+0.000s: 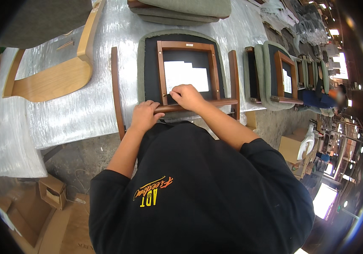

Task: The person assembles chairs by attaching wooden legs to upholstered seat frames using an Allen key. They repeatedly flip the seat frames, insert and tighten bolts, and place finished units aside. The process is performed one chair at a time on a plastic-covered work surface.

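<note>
An upholstered seat lies underside up on the wrapped table, its edge grey-green and its base black. On it rests a brown wooden frame with white paper sheets inside. A brown wooden rail crosses the near side, between two upright brown legs. My left hand is closed over the rail's left part, fingers on top. Close to the frame's near left corner, by a small bolt, my right hand is closed in a pinch; anything in its fingers is hidden.
Left of the seat lies a light wooden curved chair part. Stacked upholstered seats stand at the far side. More seats with frames line the right, where a person in blue stands. Cardboard boxes are on the floor.
</note>
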A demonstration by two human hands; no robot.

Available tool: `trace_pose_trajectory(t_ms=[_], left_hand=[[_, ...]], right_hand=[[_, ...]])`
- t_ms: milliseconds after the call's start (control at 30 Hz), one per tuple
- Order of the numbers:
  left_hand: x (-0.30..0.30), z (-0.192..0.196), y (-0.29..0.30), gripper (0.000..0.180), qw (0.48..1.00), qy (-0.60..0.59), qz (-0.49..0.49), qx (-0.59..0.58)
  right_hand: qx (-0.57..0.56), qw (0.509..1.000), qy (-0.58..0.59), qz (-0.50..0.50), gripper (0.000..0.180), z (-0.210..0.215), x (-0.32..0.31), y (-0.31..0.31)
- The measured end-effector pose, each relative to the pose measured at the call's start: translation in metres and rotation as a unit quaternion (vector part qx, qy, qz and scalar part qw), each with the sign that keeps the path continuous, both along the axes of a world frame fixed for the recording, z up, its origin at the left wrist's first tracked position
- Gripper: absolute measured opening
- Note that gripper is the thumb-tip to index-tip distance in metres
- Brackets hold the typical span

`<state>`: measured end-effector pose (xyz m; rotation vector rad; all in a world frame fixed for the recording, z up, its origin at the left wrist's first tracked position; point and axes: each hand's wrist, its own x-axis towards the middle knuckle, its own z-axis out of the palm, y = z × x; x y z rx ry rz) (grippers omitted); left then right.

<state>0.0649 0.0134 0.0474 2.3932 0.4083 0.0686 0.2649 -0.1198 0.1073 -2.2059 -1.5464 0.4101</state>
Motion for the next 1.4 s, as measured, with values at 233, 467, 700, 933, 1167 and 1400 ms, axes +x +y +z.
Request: trace_pose_trajectory(t_ms=[233,467,700,933,1167,1400], left_hand=[[0.000,-0.005,-0.003,0.041,0.999,-0.027,0.018,-0.016],[-0.003,-0.006,-0.004,0.040,0.999,-0.034,0.033,-0.009],[-0.001,-0.005,-0.005,0.040,0.999,-0.020,0.033,-0.008],[-0.002,0.000,-0.004,0.039,0.999,-0.002,0.036,-0.017],[-0.001,0.000,-0.004,0.040,1.000,-0.004,0.023,-0.014],[0.002,0.006,0.001,0.040,1.000,0.018,0.006,-0.010]], right_hand=[[-0.100,0.993,-0.048,-0.043,0.024,-0.001,-0.017,0.003],[-0.056,0.991,-0.046,-0.108,0.027,-0.001,-0.031,0.005],[-0.205,0.918,0.213,-0.263,0.032,0.008,-0.039,0.030],[-0.221,0.967,0.038,-0.121,0.029,0.021,-0.030,0.040],[-0.225,0.973,-0.043,0.033,0.019,0.021,-0.021,0.034],[-0.276,0.942,-0.129,0.136,0.016,0.047,-0.013,0.046]])
